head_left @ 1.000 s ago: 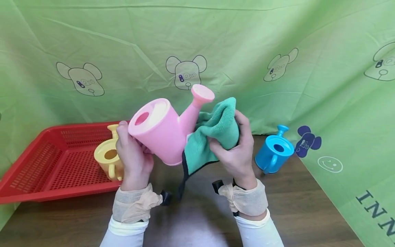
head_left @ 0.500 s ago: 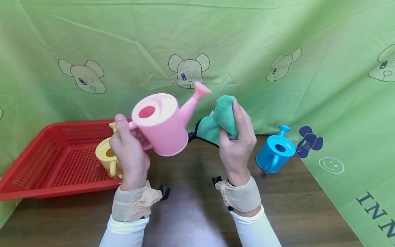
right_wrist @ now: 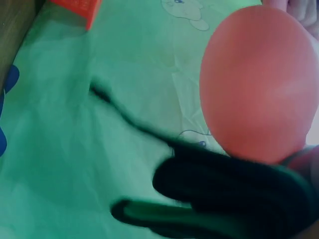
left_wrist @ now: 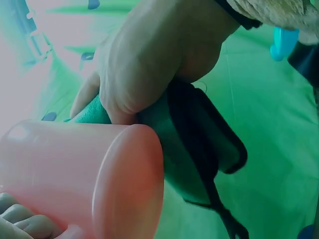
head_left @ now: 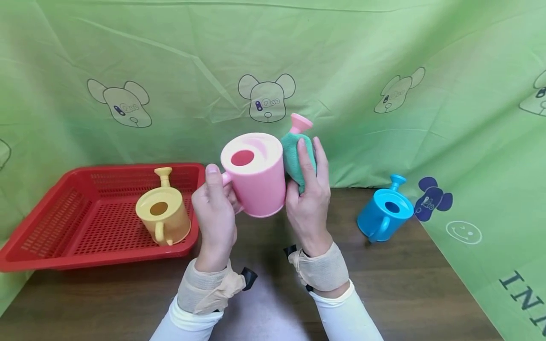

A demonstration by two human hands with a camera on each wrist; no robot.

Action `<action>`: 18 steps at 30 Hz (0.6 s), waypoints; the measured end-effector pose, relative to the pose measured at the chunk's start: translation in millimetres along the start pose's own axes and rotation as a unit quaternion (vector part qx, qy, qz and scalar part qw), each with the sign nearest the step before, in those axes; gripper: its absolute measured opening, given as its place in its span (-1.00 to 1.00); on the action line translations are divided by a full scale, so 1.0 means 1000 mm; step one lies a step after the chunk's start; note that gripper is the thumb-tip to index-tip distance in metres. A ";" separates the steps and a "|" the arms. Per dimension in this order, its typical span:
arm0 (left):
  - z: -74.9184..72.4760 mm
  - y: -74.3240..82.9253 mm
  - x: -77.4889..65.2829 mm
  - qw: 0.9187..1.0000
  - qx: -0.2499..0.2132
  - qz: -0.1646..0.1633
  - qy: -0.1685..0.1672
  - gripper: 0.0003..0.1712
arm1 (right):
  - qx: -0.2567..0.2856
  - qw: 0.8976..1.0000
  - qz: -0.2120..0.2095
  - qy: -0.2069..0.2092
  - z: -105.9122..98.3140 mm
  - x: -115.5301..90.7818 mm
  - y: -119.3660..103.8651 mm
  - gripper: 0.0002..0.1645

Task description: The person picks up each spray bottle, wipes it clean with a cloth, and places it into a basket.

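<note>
My left hand [head_left: 216, 208] grips the handle of a pink watering can [head_left: 262, 189], which is held up above the table. Its round bottom [right_wrist: 259, 84] faces the right wrist camera. A green cloth [head_left: 294, 158] with dark edging is wrapped round the can's spout, and my right hand [head_left: 311, 194] holds the cloth there. Only the pink sprinkler head [head_left: 301, 122] shows above the cloth. In the left wrist view the loose part of the cloth [left_wrist: 189, 144] hangs below the right hand, beside the can's bottom.
A red perforated basket [head_left: 102, 260] stands at the left with a yellow watering can [head_left: 170, 220] in it, near its right end. To the right, a blue watering can [head_left: 384, 215] stands on the wooden table [head_left: 405, 293]. A green printed curtain [head_left: 192, 109] hangs behind.
The pink can moved right and turned more upright. My right hand drew the cloth off the can, regathered it, and now has it round the spout. The yellow can is less covered.
</note>
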State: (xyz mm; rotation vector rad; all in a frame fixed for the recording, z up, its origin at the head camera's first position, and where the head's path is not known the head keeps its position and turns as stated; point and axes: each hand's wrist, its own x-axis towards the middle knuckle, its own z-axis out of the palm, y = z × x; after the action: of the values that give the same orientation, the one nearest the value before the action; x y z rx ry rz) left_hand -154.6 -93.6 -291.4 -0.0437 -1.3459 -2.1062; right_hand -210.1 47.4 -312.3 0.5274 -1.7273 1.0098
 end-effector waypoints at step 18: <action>-0.009 0.008 0.008 0.998 -0.061 0.019 -0.016 -0.32 | 0.132 0.987 -0.063 -0.062 -0.005 0.005 0.015 -0.35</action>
State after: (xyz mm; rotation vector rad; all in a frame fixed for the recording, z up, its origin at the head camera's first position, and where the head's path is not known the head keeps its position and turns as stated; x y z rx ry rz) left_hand -153.8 -106.7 -286.0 -0.1526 -1.2250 -2.1615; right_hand -220.7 60.6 -312.4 0.8748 -1.6543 1.1414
